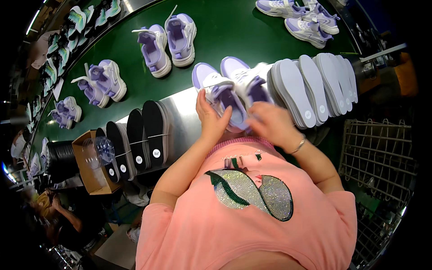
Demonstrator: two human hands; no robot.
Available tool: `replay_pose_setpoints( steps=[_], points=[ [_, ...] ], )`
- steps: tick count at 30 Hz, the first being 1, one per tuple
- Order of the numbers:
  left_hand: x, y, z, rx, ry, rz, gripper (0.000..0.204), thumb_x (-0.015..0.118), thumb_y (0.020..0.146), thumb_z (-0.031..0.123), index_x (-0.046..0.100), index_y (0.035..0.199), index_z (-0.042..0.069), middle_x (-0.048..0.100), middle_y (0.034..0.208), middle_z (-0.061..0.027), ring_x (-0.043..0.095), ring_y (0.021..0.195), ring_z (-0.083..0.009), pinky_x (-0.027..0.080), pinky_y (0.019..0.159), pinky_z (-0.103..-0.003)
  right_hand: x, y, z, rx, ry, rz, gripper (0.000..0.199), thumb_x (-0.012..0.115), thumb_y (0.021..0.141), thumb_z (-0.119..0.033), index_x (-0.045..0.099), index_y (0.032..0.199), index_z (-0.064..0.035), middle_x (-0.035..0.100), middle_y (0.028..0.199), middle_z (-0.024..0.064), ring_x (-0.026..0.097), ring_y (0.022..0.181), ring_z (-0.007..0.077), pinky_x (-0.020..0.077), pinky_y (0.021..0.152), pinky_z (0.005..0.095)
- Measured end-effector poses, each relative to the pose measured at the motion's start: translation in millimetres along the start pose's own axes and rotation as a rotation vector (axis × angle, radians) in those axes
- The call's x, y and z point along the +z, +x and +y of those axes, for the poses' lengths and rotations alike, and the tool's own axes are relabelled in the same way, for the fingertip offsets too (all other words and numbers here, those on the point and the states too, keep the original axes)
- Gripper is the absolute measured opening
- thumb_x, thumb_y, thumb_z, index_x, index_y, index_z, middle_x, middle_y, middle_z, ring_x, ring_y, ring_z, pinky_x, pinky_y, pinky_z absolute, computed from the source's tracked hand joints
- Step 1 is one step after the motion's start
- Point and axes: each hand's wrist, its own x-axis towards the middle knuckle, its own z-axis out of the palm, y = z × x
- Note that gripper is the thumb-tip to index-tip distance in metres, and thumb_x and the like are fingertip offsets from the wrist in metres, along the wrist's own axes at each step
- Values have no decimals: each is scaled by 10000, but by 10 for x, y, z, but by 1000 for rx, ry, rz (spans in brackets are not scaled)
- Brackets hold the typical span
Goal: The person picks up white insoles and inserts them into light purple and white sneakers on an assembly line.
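Observation:
Two lavender and white sneakers stand side by side in front of me, toes pointing away. My left hand (213, 115) grips the left sneaker (205, 74) along its side, with the thumb at the collar and the fingers around the outer wall. At the heel end of that shoe is my right hand (272, 122), its bent fingers smeared by motion. Whether it holds anything cannot be made out. Just beyond it, the right sneaker (236, 68) leans close against the first, its opening partly covered by my right hand.
Stacks of pale grey insoles (293, 90) stand close on the right. To the left are bundled black insoles (154, 128) and a cardboard box (92, 173) with clear plastic inside. A green conveyor belt (225, 31) carries more sneaker pairs (181, 38). A wire rack (378, 153) stands at right.

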Motion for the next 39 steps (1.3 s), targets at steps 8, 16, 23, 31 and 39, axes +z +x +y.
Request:
replay_pose_setpoints(
  steps=[8, 16, 23, 31, 39],
  points=[
    [-69, 557, 75, -153, -336, -10, 208, 472, 828, 171, 519, 910, -15, 571, 772, -162, 546, 698, -272, 416, 632, -331, -127, -132, 1240, 391, -434, 320, 280, 623, 696, -258, 516, 851, -50, 547, 862, 95, 517, 834, 280, 417, 683, 385],
    [-81, 646, 44, -268, -313, -145, 243, 478, 841, 239, 527, 870, 2, 564, 694, -140, 519, 619, -228, 405, 589, -310, -280, -106, 1141, 417, -233, 411, 279, 655, 659, -202, 514, 836, -38, 517, 883, 121, 497, 855, 277, 397, 736, 341],
    [179, 477, -290, 118, -218, -168, 479, 576, 734, 228, 408, 1059, -82, 496, 964, -215, 466, 924, -321, 375, 800, -354, -578, -95, 80, -146, -7, 197, 96, 598, 659, -96, 545, 686, -20, 528, 818, 107, 528, 731, 243, 419, 630, 302],
    [114, 389, 107, -67, -141, -139, 432, 476, 598, 8, 429, 1019, -78, 489, 914, -207, 465, 878, -338, 376, 789, -381, -8, 161, -208, -351, -660, -83, 51, 571, 576, -81, 586, 624, -71, 523, 706, 72, 539, 610, 220, 426, 503, 300],
    [101, 231, 164, -81, -148, -85, 475, 500, 615, 22, 409, 1067, -94, 480, 931, -212, 464, 874, -347, 383, 778, -384, 564, 403, 92, -144, -382, -74, 128, 569, 659, -142, 591, 737, -43, 549, 749, 117, 560, 660, 252, 468, 588, 340]
  ],
)
